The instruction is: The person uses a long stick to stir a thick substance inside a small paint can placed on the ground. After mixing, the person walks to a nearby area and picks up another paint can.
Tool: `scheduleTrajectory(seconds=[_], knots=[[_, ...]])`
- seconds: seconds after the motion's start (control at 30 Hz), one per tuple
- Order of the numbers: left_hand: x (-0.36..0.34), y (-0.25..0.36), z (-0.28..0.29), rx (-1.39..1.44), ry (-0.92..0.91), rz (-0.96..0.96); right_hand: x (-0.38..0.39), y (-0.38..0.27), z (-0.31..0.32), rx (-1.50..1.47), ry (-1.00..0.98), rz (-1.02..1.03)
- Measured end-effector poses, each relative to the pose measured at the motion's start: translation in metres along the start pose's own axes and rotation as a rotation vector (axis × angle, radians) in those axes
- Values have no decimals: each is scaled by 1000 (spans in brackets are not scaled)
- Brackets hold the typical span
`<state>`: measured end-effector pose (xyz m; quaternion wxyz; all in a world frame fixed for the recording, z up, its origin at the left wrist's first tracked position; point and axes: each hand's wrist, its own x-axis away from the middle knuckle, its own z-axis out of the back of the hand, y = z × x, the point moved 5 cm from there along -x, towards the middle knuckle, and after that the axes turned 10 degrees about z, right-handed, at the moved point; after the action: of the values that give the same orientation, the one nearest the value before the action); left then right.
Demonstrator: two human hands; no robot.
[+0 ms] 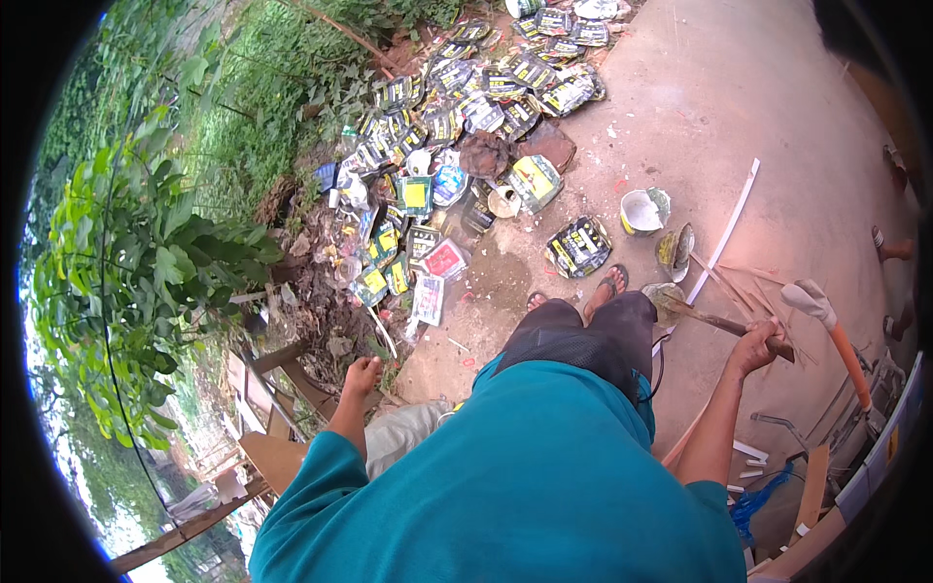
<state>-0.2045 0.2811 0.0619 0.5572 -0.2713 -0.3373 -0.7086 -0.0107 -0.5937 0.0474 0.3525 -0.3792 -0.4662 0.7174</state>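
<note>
My right hand is wrapped round the wooden handle of a tool, out to the right of my legs. The handle slants down toward a dull, rounded grey-green end, whose exact kind I cannot make out. On the left, my left hand is raised beside my body with its fingers curled in, and nothing shows in it. Ahead of my feet lies a flattened black and yellow container. Just right of it are a white-lined bucket and a crushed, dirty bucket.
A large heap of flattened containers spreads along the concrete's left edge. Leafy plants grow beyond it. A long white strip, thin wooden sticks and an orange pole are on the right. Other people's feet show at far right.
</note>
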Motion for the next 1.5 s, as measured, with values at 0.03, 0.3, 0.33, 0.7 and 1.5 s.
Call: scheduleTrajectory(seconds=[0.03,0.3,0.33,0.7,1.5], knots=[[9,-62,20,59,5,115,3,-2,-4,28,4,0],[114,-378,6,-49,62,597,21,-5,-37,90,-68,112],[114,-377,-10,-38,5,554,23,-9,-42,191,-109,194],[40,-262,-66,416,-48,387,60,-10,-38,464,-115,205],[-107,17,47,147,-111,-114,191,-95,-86,194,-309,17]])
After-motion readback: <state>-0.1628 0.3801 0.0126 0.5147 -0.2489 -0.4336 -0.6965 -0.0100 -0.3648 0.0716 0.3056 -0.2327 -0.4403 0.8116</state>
